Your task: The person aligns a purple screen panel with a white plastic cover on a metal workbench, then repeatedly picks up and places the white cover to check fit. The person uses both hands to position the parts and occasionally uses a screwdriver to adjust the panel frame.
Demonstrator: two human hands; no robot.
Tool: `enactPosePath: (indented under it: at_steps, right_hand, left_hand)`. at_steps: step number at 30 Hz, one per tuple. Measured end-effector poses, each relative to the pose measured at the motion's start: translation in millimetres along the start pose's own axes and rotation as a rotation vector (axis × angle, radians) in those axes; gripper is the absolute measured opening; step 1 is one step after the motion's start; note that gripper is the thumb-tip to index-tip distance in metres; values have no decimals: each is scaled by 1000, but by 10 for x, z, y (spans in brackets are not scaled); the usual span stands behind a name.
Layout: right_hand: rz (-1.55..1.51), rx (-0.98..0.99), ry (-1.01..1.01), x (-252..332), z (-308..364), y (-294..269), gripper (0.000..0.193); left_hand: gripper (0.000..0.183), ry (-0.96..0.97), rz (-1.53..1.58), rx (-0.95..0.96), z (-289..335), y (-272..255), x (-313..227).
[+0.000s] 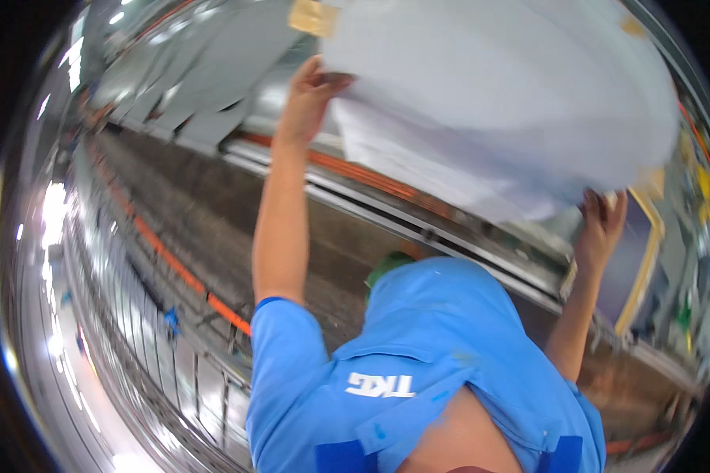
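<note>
A large white sheet spreads across the upper part of the view, its lower part folded or doubled over; I cannot tell whether it is cloth or paper. My left hand pinches its left edge between thumb and fingers. At the lower right corner, my right hand has its fingers closed on the sheet's edge. A tan tape-like patch sits at the upper left corner. Another tan patch shows beside my right hand. Both arms are stretched out, and the picture is somewhat blurred.
Under the sheet runs a long work surface with a metal rail along its near edge. Grey sheets lie farther along at the left. A yellow-edged panel stands at right. An orange pipe or rail and metal railing lie left.
</note>
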State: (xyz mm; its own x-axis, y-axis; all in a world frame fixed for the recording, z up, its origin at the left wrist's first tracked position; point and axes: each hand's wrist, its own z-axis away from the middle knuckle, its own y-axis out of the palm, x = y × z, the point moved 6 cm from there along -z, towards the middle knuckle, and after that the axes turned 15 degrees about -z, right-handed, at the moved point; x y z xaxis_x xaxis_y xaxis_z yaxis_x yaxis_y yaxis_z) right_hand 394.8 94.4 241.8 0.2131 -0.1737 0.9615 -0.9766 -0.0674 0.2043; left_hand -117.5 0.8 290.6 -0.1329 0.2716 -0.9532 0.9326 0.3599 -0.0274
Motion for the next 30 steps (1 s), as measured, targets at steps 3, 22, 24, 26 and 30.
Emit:
enactPosePath:
  at_steps: [3, 22, 24, 26, 30]
  right_hand:
    - [-72, -10, 50, 79, 37, -111, 55]
    - [-148, -302, 678, -2189, 854, -505, 51]
    - [-187, -401, 683, -2228, 860, -509, 52]
    - [-144, -474, 632, -2293, 811, -546, 50]
    - [-114, -526, 555, -2176, 675, -584, 42]
  left_hand:
    - [46, -186, -32, 36, 99, 239, 256]
    - [52, -833, 23, -132, 1442, 382, 2752]
    - [45, -925, 124, -121, 1431, 255, 2905]
    - [39, -899, 46, -101, 1390, 147, 2994]
    - [40, -899, -108, 33, 1098, 377, 2596]
